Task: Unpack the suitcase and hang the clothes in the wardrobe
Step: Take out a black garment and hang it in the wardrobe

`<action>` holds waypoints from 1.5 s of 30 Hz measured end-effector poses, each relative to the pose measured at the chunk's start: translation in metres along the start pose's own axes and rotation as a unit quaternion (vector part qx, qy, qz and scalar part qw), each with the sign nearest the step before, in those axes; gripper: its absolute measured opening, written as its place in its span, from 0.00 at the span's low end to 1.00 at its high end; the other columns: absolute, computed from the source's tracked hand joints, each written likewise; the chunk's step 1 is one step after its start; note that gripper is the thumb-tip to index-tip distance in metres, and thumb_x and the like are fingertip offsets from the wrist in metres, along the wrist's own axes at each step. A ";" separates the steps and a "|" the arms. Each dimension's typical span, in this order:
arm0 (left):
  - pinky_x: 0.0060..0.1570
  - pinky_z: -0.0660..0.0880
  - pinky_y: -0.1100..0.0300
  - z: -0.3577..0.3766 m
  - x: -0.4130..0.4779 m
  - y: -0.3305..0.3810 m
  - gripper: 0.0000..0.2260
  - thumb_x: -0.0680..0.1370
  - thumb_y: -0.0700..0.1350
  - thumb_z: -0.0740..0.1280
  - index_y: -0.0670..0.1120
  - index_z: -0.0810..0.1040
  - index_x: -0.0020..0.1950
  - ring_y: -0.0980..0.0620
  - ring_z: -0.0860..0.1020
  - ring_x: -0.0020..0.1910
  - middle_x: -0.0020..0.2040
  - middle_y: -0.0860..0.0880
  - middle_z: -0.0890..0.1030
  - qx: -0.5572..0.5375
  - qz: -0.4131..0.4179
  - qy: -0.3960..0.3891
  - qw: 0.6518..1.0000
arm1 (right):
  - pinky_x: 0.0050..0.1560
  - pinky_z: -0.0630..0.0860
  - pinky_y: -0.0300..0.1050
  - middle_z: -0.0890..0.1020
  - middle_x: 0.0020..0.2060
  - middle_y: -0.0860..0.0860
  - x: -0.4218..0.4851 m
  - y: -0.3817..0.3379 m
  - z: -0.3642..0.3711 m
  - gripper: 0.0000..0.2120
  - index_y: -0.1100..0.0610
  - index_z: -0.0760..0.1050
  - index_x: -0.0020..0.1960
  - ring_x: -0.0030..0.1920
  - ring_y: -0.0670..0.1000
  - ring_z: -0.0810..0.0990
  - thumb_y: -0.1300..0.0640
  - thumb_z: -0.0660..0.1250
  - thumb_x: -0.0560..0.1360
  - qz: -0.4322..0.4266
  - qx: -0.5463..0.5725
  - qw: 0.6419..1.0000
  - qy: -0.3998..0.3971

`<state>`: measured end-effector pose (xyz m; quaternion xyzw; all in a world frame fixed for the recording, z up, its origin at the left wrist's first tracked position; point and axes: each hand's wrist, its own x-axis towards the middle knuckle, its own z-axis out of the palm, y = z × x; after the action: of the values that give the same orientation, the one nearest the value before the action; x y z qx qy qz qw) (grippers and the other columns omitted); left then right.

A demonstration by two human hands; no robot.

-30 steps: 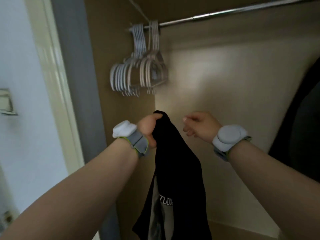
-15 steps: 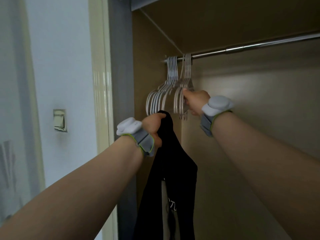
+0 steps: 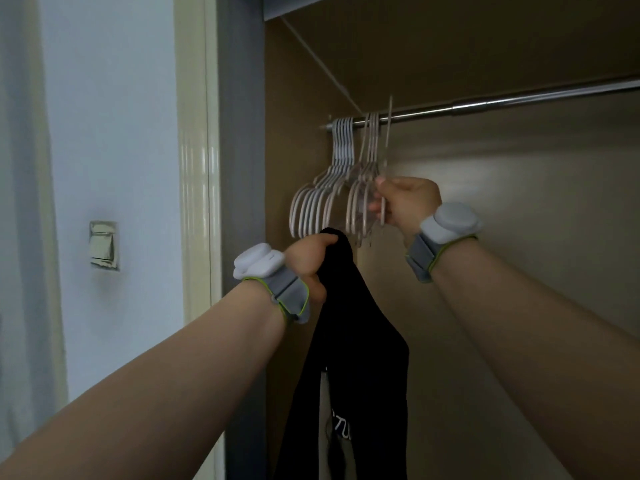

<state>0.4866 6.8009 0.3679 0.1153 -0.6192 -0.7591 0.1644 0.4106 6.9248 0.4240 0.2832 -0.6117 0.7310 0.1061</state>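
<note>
left hand (image 3: pixel 308 265) gripping one black garment (image 3: pixel 346 341), right hand (image 3: pixel 408 206) pinching one hanger (image 3: pixel 386 147), one rail (image 3: pixel 519 100)

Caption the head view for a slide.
Left hand holds a black garment while right hand grips a hanger at the wardrobe rail.

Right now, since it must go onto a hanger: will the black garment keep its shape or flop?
Probably flops: the black garment hangs limp in folds from the left hand. Likely light, since one bunched grip carries it.
</note>
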 end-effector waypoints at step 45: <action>0.41 0.68 0.61 0.108 -0.086 -0.332 0.09 0.79 0.44 0.64 0.43 0.78 0.41 0.54 0.73 0.37 0.37 0.47 0.76 0.215 -0.016 -0.236 0.947 | 0.30 0.73 0.40 0.80 0.42 0.53 -0.226 0.201 -0.165 0.23 0.56 0.62 0.72 0.31 0.48 0.76 0.58 0.63 0.79 0.287 -0.055 0.956 0.019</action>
<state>0.4897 6.9915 0.0629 -0.0246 -0.7870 -0.6158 -0.0280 0.4477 7.0797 0.1187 0.0759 -0.7043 0.7011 -0.0813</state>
